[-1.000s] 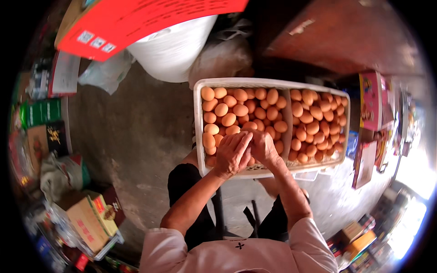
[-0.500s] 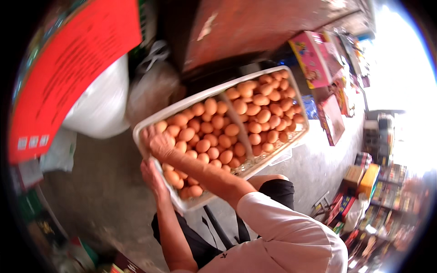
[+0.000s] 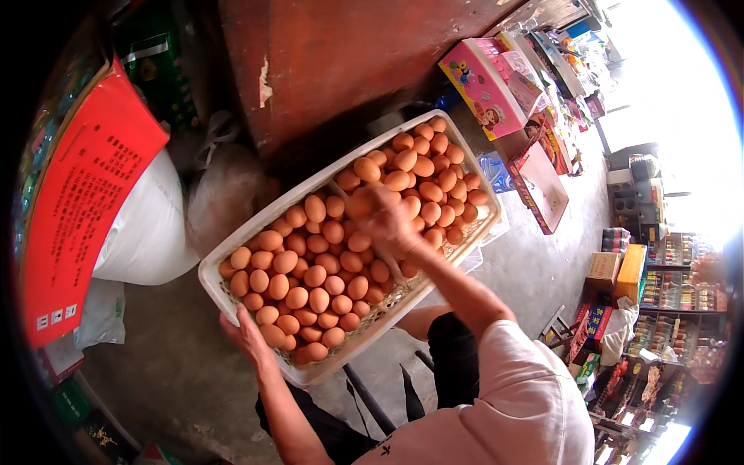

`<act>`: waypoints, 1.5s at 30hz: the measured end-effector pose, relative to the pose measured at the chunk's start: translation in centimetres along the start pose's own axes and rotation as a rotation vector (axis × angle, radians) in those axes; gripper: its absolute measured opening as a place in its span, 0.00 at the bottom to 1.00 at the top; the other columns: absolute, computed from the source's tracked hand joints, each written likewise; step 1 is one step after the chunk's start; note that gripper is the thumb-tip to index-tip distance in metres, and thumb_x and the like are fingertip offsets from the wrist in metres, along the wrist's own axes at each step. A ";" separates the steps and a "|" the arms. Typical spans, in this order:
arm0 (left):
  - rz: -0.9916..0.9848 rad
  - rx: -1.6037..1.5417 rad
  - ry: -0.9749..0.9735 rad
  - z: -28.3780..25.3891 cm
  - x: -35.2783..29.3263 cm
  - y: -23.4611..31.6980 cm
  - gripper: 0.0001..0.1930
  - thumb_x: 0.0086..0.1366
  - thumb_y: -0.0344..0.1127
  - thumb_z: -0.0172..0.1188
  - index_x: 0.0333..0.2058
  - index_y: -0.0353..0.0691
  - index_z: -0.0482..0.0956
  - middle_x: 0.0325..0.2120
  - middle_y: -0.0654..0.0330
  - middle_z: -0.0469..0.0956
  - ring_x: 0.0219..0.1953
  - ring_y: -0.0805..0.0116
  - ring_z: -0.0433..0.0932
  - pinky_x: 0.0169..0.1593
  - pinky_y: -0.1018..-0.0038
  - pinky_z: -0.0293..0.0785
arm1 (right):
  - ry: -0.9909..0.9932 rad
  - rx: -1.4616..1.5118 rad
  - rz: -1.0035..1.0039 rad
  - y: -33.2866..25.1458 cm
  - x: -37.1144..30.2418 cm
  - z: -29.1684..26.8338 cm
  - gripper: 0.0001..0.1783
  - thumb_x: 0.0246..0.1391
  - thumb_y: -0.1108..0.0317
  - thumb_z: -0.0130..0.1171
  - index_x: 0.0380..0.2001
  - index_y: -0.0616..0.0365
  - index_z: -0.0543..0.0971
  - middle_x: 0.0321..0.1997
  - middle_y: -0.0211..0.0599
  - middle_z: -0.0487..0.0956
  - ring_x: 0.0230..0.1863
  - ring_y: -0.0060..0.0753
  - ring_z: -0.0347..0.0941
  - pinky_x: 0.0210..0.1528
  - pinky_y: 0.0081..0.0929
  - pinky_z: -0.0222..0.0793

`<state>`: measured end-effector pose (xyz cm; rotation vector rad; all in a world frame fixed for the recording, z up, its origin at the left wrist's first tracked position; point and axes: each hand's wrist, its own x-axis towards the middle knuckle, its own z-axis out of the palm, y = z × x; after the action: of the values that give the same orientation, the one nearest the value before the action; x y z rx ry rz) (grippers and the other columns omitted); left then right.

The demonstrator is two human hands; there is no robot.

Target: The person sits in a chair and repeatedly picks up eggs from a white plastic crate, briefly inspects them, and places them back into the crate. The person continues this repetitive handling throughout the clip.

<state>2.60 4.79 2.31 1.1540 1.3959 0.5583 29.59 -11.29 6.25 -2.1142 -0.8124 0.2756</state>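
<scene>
A white plastic crate (image 3: 267, 206) full of brown eggs (image 3: 318, 300) lies tilted in front of me, with a divider across its middle. My left hand (image 3: 249, 339) grips the crate's near left wall, its fingers partly hidden beneath the rim. Over the divider, my right hand (image 3: 391, 225) is smeared by motion. At its fingertips is an egg (image 3: 361, 203), blurred like the hand while the eggs around it are sharp, so it appears held. Eggs fill both compartments, and slatted crate bottom shows along the near right side.
A reddish-brown wooden panel (image 3: 310, 70) stands just beyond the crate. To the left are a red carton flap (image 3: 93, 194), a white sack (image 3: 147, 225) and a tied plastic bag (image 3: 229, 186). A pink box (image 3: 484, 89) and stocked shelves (image 3: 674, 291) are at right.
My right hand has moved from the crate's left end across to the divider, with an egg at its fingers. My left hand still holds the wall. The view has shifted.
</scene>
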 end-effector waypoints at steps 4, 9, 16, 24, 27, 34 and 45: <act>0.028 0.024 -0.012 0.4 -0.1 -0.2 0.32 0.61 0.45 0.53 0.57 0.31 0.55 0.53 0.46 0.63 0.51 0.58 0.67 0.51 0.65 0.67 | 0.399 0.051 0.196 13.9 1.5 -11.2 0.20 0.43 0.67 0.61 0.41 0.60 0.72 0.36 0.41 0.77 0.35 0.35 0.74 0.36 0.29 0.71; 0.026 0.065 0.050 0.7 0.4 -1.0 0.32 0.60 0.44 0.54 0.56 0.29 0.57 0.53 0.46 0.63 0.51 0.58 0.67 0.51 0.65 0.66 | 0.412 -0.416 0.489 14.0 5.4 -14.8 0.28 0.37 0.57 0.63 0.44 0.55 0.72 0.38 0.48 0.77 0.40 0.43 0.75 0.43 0.34 0.69; 0.078 0.114 0.116 1.1 0.0 0.1 0.30 0.59 0.41 0.56 0.54 0.26 0.60 0.50 0.42 0.66 0.49 0.55 0.69 0.50 0.65 0.66 | 0.223 -0.674 0.532 12.6 9.8 -9.6 0.20 0.53 0.54 0.43 0.42 0.56 0.72 0.39 0.54 0.77 0.45 0.55 0.73 0.47 0.47 0.67; 0.064 0.114 0.086 0.8 0.6 -1.0 0.30 0.58 0.44 0.56 0.53 0.28 0.61 0.47 0.41 0.68 0.47 0.52 0.70 0.50 0.64 0.65 | 0.328 -0.712 0.111 11.6 4.0 -9.3 0.20 0.46 0.64 0.56 0.44 0.55 0.71 0.46 0.45 0.72 0.49 0.52 0.66 0.49 0.42 0.64; 0.080 0.062 0.074 0.7 0.6 -1.0 0.30 0.58 0.45 0.56 0.52 0.28 0.63 0.47 0.43 0.68 0.47 0.53 0.70 0.50 0.63 0.65 | 0.211 -0.506 -0.110 7.0 0.2 -6.7 0.14 0.45 0.71 0.55 0.39 0.57 0.73 0.39 0.43 0.74 0.44 0.49 0.68 0.44 0.39 0.66; 0.119 0.094 0.095 0.1 0.4 -0.8 0.28 0.58 0.45 0.56 0.51 0.30 0.64 0.46 0.45 0.69 0.49 0.55 0.69 0.53 0.64 0.63 | -0.404 -0.018 -0.173 -2.6 -8.5 5.2 0.08 0.45 0.78 0.54 0.32 0.62 0.76 0.29 0.44 0.75 0.31 0.47 0.72 0.32 0.34 0.69; -0.130 -0.503 -0.009 -1.7 1.1 -0.4 0.29 0.69 0.55 0.35 0.48 0.33 0.71 0.43 0.57 0.72 0.44 0.69 0.69 0.51 0.71 0.64 | -0.640 -0.125 -0.142 -7.9 -8.9 15.7 0.13 0.46 0.68 0.56 0.37 0.54 0.75 0.34 0.38 0.75 0.36 0.45 0.72 0.32 0.39 0.71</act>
<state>1.02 6.06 1.80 0.6563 1.2173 0.7563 12.07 -3.53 1.80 -2.0830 -1.3680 0.8703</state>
